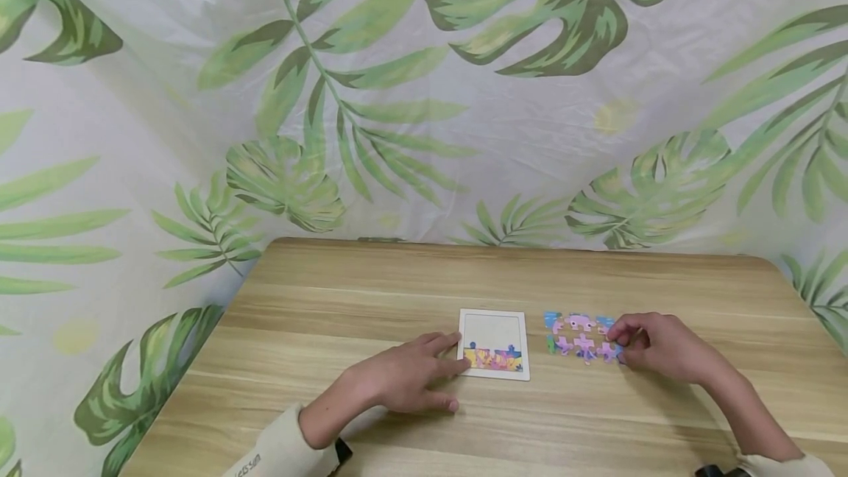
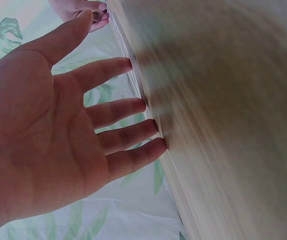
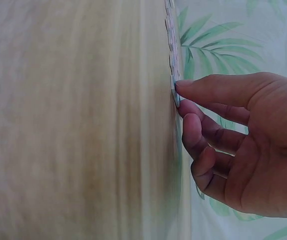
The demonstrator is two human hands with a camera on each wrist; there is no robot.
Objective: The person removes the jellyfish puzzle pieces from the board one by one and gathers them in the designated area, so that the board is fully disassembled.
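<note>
The thumb and forefinger of the right hand pinch a puzzle piece at the near right corner of the loose pieces; its printed face is mostly hidden, and the right wrist view shows it only edge-on, slightly tilted. The other fingers curl in behind. The left hand lies with its fingers straight and spread apart, tips touching the left rim of a white puzzle tray and covering part of that rim and its near left corner. Inside the tray, a joined strip in yellow, pink and blue fills the near side; its picture is too small to make out. The loose pieces lie just right of the tray in two rough rows, the right end partly masked by the fingers. All rest on the wood-grain surface, its near edge cut off. Both sleeves run out of frame. Behind hangs a leaf-print cloth, also cropped.
</note>
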